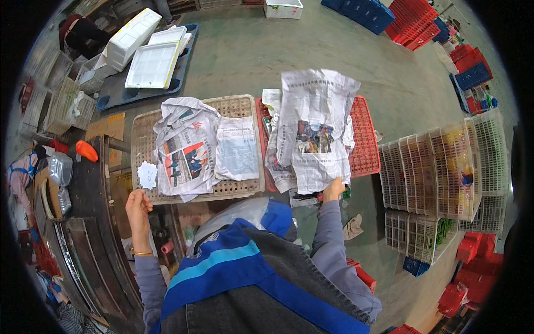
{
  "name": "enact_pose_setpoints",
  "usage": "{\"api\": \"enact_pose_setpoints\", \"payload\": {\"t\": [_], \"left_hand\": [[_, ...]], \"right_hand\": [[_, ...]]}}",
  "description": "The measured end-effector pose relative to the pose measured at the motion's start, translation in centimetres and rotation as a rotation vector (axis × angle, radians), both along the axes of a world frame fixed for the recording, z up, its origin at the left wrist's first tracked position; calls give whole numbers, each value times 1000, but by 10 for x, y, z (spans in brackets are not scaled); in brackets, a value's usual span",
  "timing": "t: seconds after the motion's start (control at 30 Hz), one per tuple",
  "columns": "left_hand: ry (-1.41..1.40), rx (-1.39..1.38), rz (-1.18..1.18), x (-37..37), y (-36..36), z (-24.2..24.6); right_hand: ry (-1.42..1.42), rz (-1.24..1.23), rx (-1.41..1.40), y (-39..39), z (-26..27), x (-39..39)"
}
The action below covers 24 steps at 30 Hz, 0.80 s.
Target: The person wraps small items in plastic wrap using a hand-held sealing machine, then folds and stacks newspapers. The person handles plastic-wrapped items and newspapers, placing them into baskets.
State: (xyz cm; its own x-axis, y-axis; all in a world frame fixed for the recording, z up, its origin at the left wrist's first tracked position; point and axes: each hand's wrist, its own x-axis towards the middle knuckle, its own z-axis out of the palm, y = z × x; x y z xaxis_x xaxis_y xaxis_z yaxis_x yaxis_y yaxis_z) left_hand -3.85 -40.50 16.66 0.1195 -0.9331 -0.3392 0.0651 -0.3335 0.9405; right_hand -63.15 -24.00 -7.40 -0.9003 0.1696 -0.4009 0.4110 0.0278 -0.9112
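Observation:
My right hand (334, 188) grips the lower edge of a crumpled newspaper sheet (316, 163), which is raised over a stack of newspapers on a red plastic crate (366, 135). My left hand (138, 204) is at the near left corner of a beige perforated plastic crate (239, 106), its fingers curled, near a jagged white paper tag (147, 175) with a handwritten number. Whether anything is between its fingers cannot be told. On the beige crate lie a crumpled newspaper bundle (186, 152) and a flatter folded newspaper (238, 150).
White foam boxes (152, 64) sit on a blue pallet (179, 75) at the upper left, with a person (81, 35) bending beside them. A dark wooden table (89, 188) stands left. Stacked white crates (429, 171) stand right; red crates (413, 23) are farther back.

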Motion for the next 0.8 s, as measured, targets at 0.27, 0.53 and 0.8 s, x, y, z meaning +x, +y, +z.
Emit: {"api": "enact_pose_setpoints", "payload": {"t": [0.27, 0.53, 0.8], "left_hand": [[-40, 46, 4, -11, 20, -7], [-55, 158, 152, 5, 79, -15], [-70, 174, 217, 2, 112, -5]], "right_hand": [[17, 16, 860, 15, 31, 4], [982, 1153, 428, -102, 82, 88], [908, 1903, 371, -160, 10, 275]]}}
